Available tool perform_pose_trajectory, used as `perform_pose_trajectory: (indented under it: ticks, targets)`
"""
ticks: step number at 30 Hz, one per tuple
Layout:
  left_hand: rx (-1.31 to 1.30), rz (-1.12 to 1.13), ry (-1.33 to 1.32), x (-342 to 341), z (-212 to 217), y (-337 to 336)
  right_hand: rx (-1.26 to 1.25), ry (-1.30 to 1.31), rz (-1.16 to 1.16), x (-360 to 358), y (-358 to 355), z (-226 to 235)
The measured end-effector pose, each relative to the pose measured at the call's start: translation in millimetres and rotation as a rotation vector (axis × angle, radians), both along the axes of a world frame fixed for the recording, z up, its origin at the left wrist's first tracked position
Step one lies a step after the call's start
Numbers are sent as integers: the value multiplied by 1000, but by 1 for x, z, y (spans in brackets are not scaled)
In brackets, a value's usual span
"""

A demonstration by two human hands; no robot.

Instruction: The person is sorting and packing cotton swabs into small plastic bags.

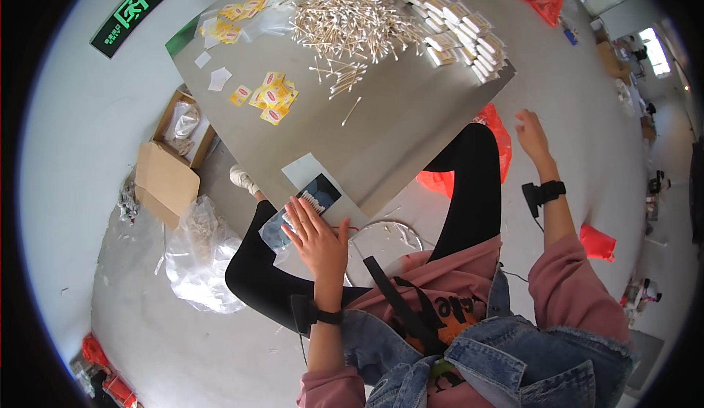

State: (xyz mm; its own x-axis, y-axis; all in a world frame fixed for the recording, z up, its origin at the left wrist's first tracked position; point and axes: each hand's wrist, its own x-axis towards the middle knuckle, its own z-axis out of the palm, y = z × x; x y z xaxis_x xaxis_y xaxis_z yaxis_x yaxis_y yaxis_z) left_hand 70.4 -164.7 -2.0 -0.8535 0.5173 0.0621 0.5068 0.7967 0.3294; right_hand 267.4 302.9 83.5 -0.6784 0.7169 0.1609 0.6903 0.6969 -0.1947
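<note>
Left hand (321,243)'s laid over the swabs (314,201) at the desk (396,133)'s near edge, fingers flat, thumb out; steadying them, I'd guess. Right hand (534,138)'s off to the side, fingers loosely curled, looks empty. Next move probably wants a light touch.

A heap of cotton swabs (350,23) is being borne by the far part of the table (308,133). On the right it is being flanked by rows of packs (460,32); nearer, on the left, a pile of cards (273,98) is being supported. Left of the table, a plastic bag (202,261) is being backed by a cardboard box (167,180).
</note>
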Motion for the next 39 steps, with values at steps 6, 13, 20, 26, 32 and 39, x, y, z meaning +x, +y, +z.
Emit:
perform_pose_trajectory:
  ticks: [6,13,20,26,32,39]
  targets:
    - [-77,22,29,2,-4,-4,-227,218,673,-189,-125,-22]
    - [-93,-5,-36,4,1,-2,-214,192,778,-275,-145,-54]
    - [-60,1,-55,3,1,-4,-146,13,901,-273,-156,-51]
    - [-22,7,-54,3,1,-1,-221,121,834,-256,-182,-60]
    - [-15,16,-50,4,-1,-4,-1875,403,291,-221,-233,-25]
    - [-15,17,-50,3,0,-3,-2193,459,246,-197,-243,-17]
